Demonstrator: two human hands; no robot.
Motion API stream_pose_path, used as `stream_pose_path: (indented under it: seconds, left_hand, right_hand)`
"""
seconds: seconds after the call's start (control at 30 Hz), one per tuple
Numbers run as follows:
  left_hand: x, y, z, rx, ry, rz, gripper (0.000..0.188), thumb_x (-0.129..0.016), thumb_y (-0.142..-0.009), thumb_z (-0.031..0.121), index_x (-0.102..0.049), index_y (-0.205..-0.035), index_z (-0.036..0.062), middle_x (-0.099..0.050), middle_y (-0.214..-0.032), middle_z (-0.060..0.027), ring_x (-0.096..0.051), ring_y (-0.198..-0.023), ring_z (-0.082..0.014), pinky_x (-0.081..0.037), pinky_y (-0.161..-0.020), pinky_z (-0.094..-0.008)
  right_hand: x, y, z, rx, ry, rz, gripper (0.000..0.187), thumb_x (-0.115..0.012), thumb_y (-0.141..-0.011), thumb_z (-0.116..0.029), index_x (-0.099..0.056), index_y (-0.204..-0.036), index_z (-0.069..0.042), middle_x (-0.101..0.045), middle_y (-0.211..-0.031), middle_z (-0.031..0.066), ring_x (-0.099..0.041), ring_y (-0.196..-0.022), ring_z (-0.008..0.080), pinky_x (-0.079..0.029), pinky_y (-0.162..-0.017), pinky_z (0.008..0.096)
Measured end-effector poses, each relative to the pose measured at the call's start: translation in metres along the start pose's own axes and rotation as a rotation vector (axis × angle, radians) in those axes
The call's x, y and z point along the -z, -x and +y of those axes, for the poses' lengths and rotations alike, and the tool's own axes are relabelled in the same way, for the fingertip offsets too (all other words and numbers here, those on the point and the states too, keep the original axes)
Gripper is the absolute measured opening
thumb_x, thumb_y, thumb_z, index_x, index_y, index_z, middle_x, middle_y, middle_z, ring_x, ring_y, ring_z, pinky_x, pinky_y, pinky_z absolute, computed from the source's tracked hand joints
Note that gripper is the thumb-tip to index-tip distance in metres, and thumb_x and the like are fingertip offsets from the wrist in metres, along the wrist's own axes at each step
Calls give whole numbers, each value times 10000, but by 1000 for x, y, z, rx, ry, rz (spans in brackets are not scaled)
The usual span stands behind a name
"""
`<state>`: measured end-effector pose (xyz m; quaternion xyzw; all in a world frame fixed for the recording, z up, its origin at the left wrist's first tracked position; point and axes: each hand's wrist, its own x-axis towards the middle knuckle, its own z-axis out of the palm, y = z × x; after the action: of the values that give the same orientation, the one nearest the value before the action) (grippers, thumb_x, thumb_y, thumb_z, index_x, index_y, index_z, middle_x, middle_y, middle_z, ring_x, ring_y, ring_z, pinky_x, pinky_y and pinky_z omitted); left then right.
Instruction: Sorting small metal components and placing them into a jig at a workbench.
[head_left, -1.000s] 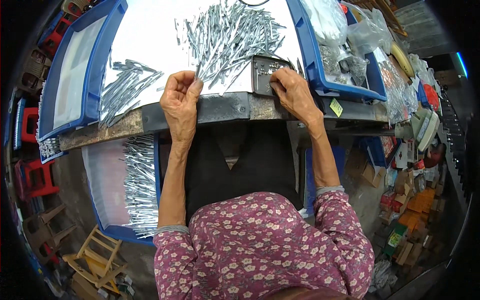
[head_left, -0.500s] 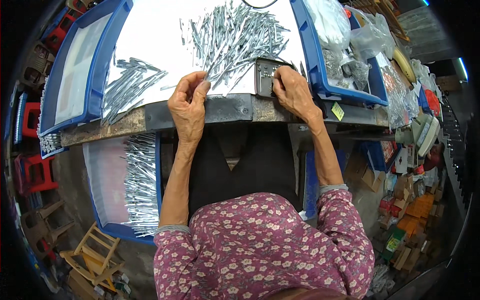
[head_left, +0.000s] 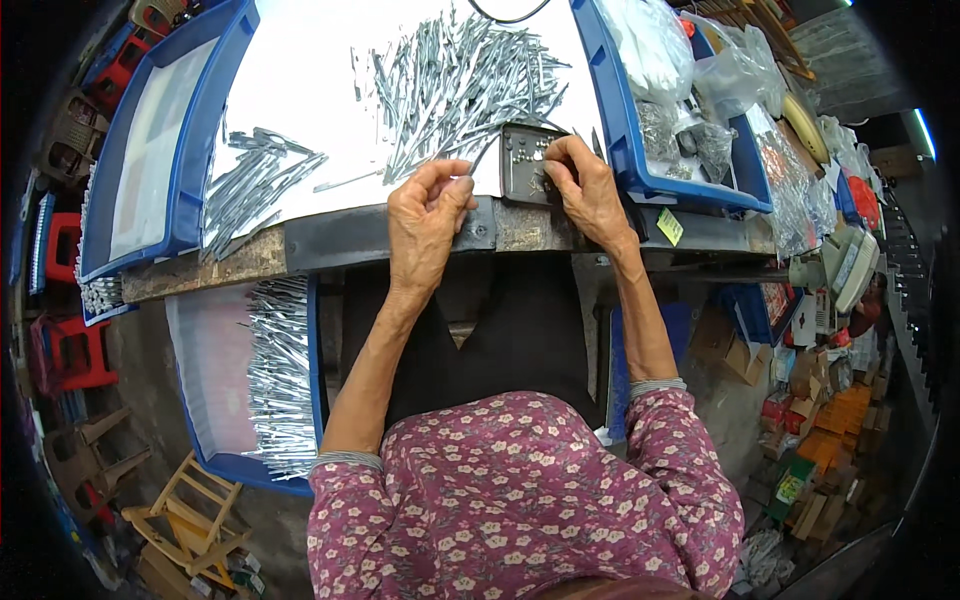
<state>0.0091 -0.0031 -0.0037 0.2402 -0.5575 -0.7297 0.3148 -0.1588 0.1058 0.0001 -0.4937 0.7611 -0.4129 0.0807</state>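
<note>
My left hand is closed in a pinch above the table's front edge, thumb against fingers. What it holds, if anything, is too small to make out; a thin dark strip shows just beyond its fingertips. Beside the small dark tray my right hand is also pinched, its fingertips over the tray's right side. Small silvery round parts are scattered in that tray. Whatever lies between the right fingertips is hidden. Beyond both hands a large heap of thin grey metal strips covers the white tabletop.
A smaller bundle of strips lies at left, beside a blue tray. At right stands a blue bin with plastic bags. Below the table, another blue tray holds many strips. A wooden stool stands lower left.
My left hand has moved right, toward the small dark tray, and slightly down. My right hand stays at the tray, its fingertips still pinched.
</note>
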Motion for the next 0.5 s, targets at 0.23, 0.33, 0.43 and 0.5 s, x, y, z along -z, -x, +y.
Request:
stream_pose_path:
  seconds: [0.23, 0.33, 0.43, 0.5]
  left_hand:
    - [-12, -2, -2, 98, 111, -73, 173, -549, -835, 75, -563, -965, -38, -566, -676, -15, -437, -524, -16, -344, -465, -143]
    - [-15, -5, -7, 113, 101, -136, 212, -536, -855, 99, -534, -1023, -30, -564, -711, -32, -423, -525, -24, -302, -430, -136]
    - [-21, -7, -9, 169, 174, -149, 214, -538, -849, 91, -530, -1020, -37, -566, -711, -35, -423, -524, -27, -298, -425, -138]
    - [-22, -7, -10, 193, 185, -163, 212, -536, -847, 83, -525, -1017, -43, -566, -713, -38, -425, -523, -31, -295, -423, -139]
  right_hand:
    - [-2, 1, 7, -8, -38, 32, 86, -511, -826, -14, -530, -899, 27, -528, -717, 41, -476, -650, 97, -403, -592, 236]
    - [-1, 2, 5, -50, -100, 26, 94, -509, -822, -6, -535, -908, 25, -535, -749, 24, -478, -673, 87, -407, -616, 223]
    - [0, 4, 5, -94, -155, 38, 102, -509, -820, -3, -537, -915, 23, -537, -771, 7, -478, -687, 74, -407, -628, 211]
    - [-2, 4, 5, -107, -193, 46, 106, -510, -818, -3, -538, -917, 22, -537, -777, -1, -476, -690, 67, -406, -629, 206]
